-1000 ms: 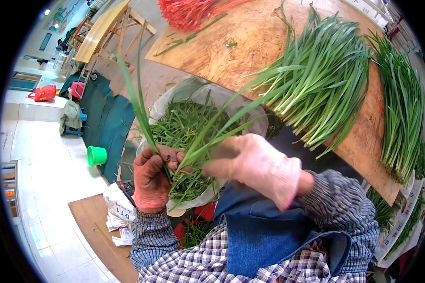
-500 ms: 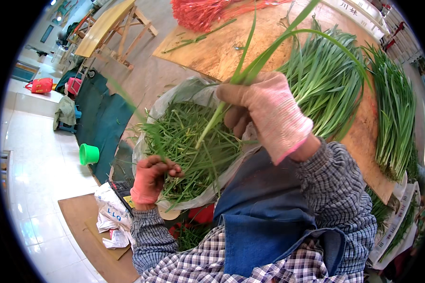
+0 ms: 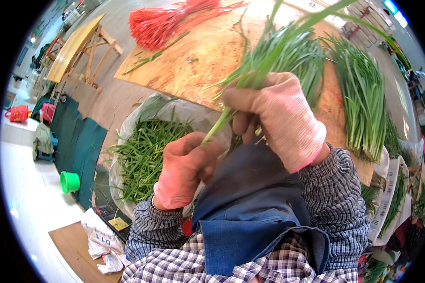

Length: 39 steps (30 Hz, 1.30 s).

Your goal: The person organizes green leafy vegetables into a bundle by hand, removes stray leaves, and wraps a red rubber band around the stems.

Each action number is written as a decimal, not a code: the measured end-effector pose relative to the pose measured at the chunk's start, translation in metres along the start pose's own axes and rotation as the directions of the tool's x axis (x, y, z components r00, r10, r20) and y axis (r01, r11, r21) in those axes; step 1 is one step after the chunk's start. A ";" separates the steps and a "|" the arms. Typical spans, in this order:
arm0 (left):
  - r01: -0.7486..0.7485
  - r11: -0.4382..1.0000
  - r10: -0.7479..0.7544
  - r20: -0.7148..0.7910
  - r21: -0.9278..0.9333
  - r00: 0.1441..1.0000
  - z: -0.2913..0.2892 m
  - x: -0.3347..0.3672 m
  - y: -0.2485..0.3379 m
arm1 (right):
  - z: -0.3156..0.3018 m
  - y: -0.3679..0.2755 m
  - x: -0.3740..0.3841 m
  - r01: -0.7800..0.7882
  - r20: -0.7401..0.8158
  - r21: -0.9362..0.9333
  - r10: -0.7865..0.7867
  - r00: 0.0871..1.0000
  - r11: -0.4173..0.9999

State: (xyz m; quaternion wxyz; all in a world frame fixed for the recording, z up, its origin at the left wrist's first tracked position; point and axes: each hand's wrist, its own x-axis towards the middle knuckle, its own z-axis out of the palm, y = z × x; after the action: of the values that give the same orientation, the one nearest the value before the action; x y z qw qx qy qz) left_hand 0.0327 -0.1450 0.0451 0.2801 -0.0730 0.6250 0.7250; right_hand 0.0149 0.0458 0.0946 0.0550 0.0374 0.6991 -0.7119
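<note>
My right hand (image 3: 281, 120), in a pink-cuffed knit glove soiled at the fingers, is closed on a garlic chive stalk (image 3: 218, 125). Its long flat leaves rise from the grip toward the upper right. At the pale lower end of the stalk, my left hand (image 3: 188, 162), gloved alike, has its fingers closed; the fingertips are partly hidden. Behind the left hand sits a clear plastic bag (image 3: 114, 175) full of loose green trimmings (image 3: 148, 153). Past the right hand, a chive pile (image 3: 293, 59) and a neater chive bundle (image 3: 361, 99) lie on the wooden board (image 3: 198, 63).
Red plastic ties (image 3: 163, 23) lie at the board's far side, near a few loose stems (image 3: 163, 49). A blue apron (image 3: 250, 203) covers my lap. Left of me are a green bucket (image 3: 70, 182), a white sack (image 3: 99, 238) and a wooden trestle table (image 3: 78, 49).
My left hand has come up and rightward from over the bag to the stalk's lower end. The right hand keeps its hold. The view has shifted, moving the surroundings leftward.
</note>
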 end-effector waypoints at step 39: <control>-0.718 0.120 0.645 0.496 0.686 0.582 0.038 0.033 -0.008 | -0.197 -0.022 -0.103 -0.423 -0.731 -0.591 -0.235 0.641 0.687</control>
State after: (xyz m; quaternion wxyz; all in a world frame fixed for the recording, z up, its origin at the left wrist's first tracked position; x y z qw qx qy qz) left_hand 0.0187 -0.0986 0.0313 -0.0622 0.3927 0.8391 0.3713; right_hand 0.1098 0.2460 0.1262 -0.1930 0.3484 0.8707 -0.2887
